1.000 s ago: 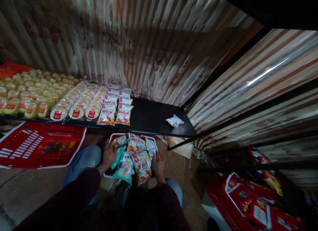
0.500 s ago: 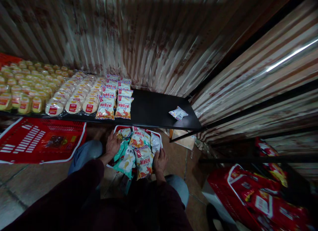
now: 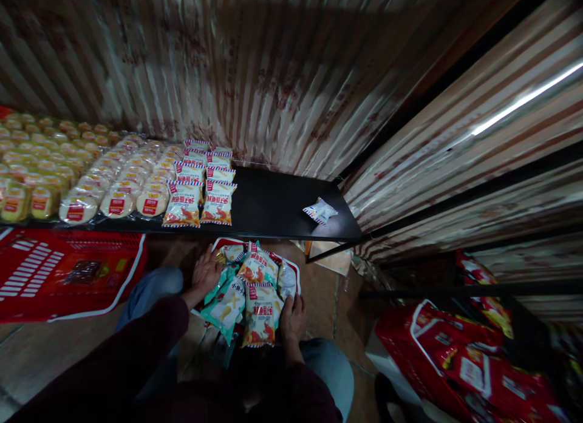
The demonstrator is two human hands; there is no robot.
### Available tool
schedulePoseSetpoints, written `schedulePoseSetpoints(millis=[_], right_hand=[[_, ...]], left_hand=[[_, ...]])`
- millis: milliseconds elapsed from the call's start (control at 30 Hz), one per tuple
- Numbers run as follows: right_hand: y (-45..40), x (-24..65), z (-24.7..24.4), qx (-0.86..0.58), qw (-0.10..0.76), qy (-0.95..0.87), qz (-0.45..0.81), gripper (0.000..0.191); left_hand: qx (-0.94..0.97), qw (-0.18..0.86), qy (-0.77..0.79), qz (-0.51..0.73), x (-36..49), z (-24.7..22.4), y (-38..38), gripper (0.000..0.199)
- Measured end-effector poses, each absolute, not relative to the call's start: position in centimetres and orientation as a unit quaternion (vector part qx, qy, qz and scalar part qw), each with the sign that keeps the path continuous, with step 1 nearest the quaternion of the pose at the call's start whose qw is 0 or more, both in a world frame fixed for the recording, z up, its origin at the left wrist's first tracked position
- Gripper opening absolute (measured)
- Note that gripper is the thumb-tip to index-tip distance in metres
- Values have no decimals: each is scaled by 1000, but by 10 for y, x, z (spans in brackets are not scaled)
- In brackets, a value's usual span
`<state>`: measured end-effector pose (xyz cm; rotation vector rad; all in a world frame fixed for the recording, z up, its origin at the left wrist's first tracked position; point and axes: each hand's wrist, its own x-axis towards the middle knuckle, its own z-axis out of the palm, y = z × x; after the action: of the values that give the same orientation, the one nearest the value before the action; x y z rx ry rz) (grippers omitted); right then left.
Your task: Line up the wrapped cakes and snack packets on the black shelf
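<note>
Between my knees sits a red basket with a white rim (image 3: pixel 298 276), heaped with snack bags. My left hand (image 3: pixel 207 271) is closed on its left side, fingers at the rim. On the opposite side my right hand (image 3: pixel 294 318) grips the rim, with its fingers partly hidden. On top of the heap lie white-and-orange snack bags (image 3: pixel 262 314) with striped edges, and a green-and-white bag (image 3: pixel 228 304) leans beside them. A silvery bag (image 3: pixel 286 280) is tucked against the right wall, near my right hand.
Above the basket runs a black shelf (image 3: pixel 273 204). It carries rows of matching snack bags (image 3: pixel 218 201), round wrapped cakes (image 3: pixel 152 198), yellow packs (image 3: pixel 43 198) and one bag lying flat (image 3: pixel 320 211). Another red basket (image 3: pixel 91 271) is at left; red packages (image 3: pixel 478 368) fill the lower right.
The view has shifted slightly, so the shelf goods appear further left and the basket a little lower. Both hands stay on the basket's sides.
</note>
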<state>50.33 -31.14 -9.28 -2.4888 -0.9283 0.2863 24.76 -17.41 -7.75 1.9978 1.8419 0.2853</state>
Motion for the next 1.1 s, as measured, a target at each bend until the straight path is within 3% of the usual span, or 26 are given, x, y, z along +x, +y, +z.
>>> schedulePoseSetpoints(millis=[500, 1100], right_hand=[[-315, 498, -98, -898, 255, -346, 88, 72], [-307, 494, -97, -908, 237, -336, 78, 67]], left_hand=[[744, 127, 616, 225, 246, -116, -178, 49], [733, 158, 647, 141, 249, -90, -178, 50]])
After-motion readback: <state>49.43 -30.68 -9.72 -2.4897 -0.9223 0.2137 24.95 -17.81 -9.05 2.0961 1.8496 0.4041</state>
